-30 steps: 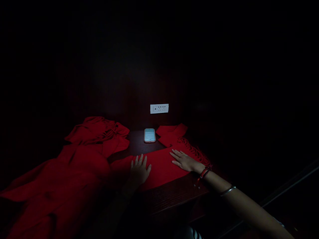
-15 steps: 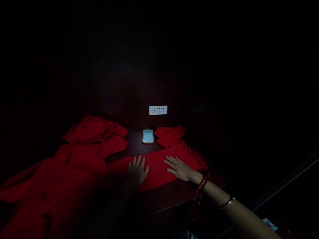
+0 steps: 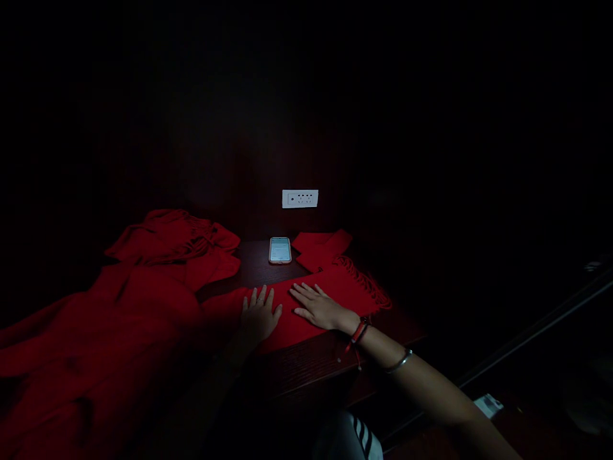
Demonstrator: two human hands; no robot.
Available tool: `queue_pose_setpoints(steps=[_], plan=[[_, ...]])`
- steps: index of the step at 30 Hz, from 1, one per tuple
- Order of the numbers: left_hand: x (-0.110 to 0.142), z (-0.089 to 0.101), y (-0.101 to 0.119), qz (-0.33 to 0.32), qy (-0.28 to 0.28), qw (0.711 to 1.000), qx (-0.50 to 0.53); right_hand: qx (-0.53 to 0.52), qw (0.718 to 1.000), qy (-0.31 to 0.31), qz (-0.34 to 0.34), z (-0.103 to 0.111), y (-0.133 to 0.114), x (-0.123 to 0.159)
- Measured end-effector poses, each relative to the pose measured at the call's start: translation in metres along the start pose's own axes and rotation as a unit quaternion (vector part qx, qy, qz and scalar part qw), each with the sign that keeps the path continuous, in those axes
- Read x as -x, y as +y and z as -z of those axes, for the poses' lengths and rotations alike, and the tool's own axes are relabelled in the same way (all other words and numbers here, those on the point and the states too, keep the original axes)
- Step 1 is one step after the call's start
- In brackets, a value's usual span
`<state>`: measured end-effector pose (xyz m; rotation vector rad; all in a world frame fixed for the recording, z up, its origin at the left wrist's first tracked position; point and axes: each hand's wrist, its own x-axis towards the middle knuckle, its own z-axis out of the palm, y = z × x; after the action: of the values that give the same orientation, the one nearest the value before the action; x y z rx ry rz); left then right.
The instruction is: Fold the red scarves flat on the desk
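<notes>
A red scarf (image 3: 342, 291) with a fringed right end lies flat across the dark wooden tabletop (image 3: 306, 374). My left hand (image 3: 260, 316) rests palm down on it, fingers spread, a ring on one finger. Just to its right, my right hand (image 3: 323, 308) also presses flat on the cloth with the fingers apart; a red cord bracelet and a silver bangle circle that arm. Leftward the scarf runs toward a large heap of red cloth (image 3: 148, 306), and where one ends and the other begins is too dark to tell.
Behind the scarf lies a phone (image 3: 280, 250) with its screen lit. Beside it is a folded red cloth (image 3: 323, 248). A white socket panel (image 3: 300, 199) is on the dark wall. Low on the right shows a pale flat object (image 3: 488, 406). Most surroundings are black.
My right hand has slid left along the scarf, closer to my left hand, which stays on the cloth. The whole view has shifted slightly, and more of a striped garment shows below.
</notes>
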<state>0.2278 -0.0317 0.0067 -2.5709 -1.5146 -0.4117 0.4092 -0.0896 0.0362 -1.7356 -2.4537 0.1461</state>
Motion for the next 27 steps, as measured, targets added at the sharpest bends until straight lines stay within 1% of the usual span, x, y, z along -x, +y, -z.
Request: queue_pose_setpoints(steps=[1,2,3,5,8,10,12,14,17,18,20,22,25,27], plan=[[0.001,0.001,0.0,-0.001,-0.001,1.0,-0.002,-0.007,1.0,-0.015,0.005,-0.004,0.002,-0.005],[0.001,0.002,0.0,-0.001,-0.002,1.0,-0.003,-0.011,1.0,-0.027,-0.002,-0.008,0.008,-0.007],[0.002,0.003,0.0,-0.002,-0.002,1.0,-0.005,-0.009,0.999,-0.033,-0.016,-0.011,0.019,-0.006],[0.002,0.004,0.001,-0.003,-0.001,1.0,-0.008,0.005,0.998,-0.03,-0.063,-0.013,0.051,0.002],[0.002,0.003,0.001,-0.003,0.002,1.0,-0.008,0.05,0.99,-0.018,-0.129,-0.007,0.098,0.024],[0.002,0.002,0.001,-0.001,0.004,1.0,-0.003,0.062,0.983,-0.011,-0.17,0.002,0.113,0.036],[0.001,0.001,0.001,0.002,-0.001,1.0,0.002,0.055,0.983,0.002,-0.176,0.01,0.108,0.041],[0.0,0.0,0.001,0.004,-0.01,1.0,0.003,0.035,0.99,0.014,-0.138,0.013,0.088,0.035],[0.0,0.0,0.001,0.007,-0.016,1.0,-0.003,0.007,0.999,0.007,-0.053,0.006,0.049,0.013],[0.0,0.001,0.001,0.008,-0.015,1.0,-0.005,0.002,0.999,0.001,-0.032,0.003,0.04,0.004],[0.0,0.001,0.001,0.007,-0.011,1.0,-0.008,-0.002,1.0,-0.018,-0.014,-0.005,0.032,-0.01],[0.001,0.0,0.001,0.005,-0.009,1.0,-0.008,0.003,0.999,-0.031,-0.025,-0.009,0.041,-0.015],[0.001,-0.001,0.0,0.001,-0.008,1.0,-0.008,0.035,0.997,-0.027,-0.068,-0.007,0.077,-0.007],[0.001,-0.001,0.0,0.0,-0.009,1.0,-0.006,0.065,0.991,-0.02,-0.114,0.0,0.101,0.005]])
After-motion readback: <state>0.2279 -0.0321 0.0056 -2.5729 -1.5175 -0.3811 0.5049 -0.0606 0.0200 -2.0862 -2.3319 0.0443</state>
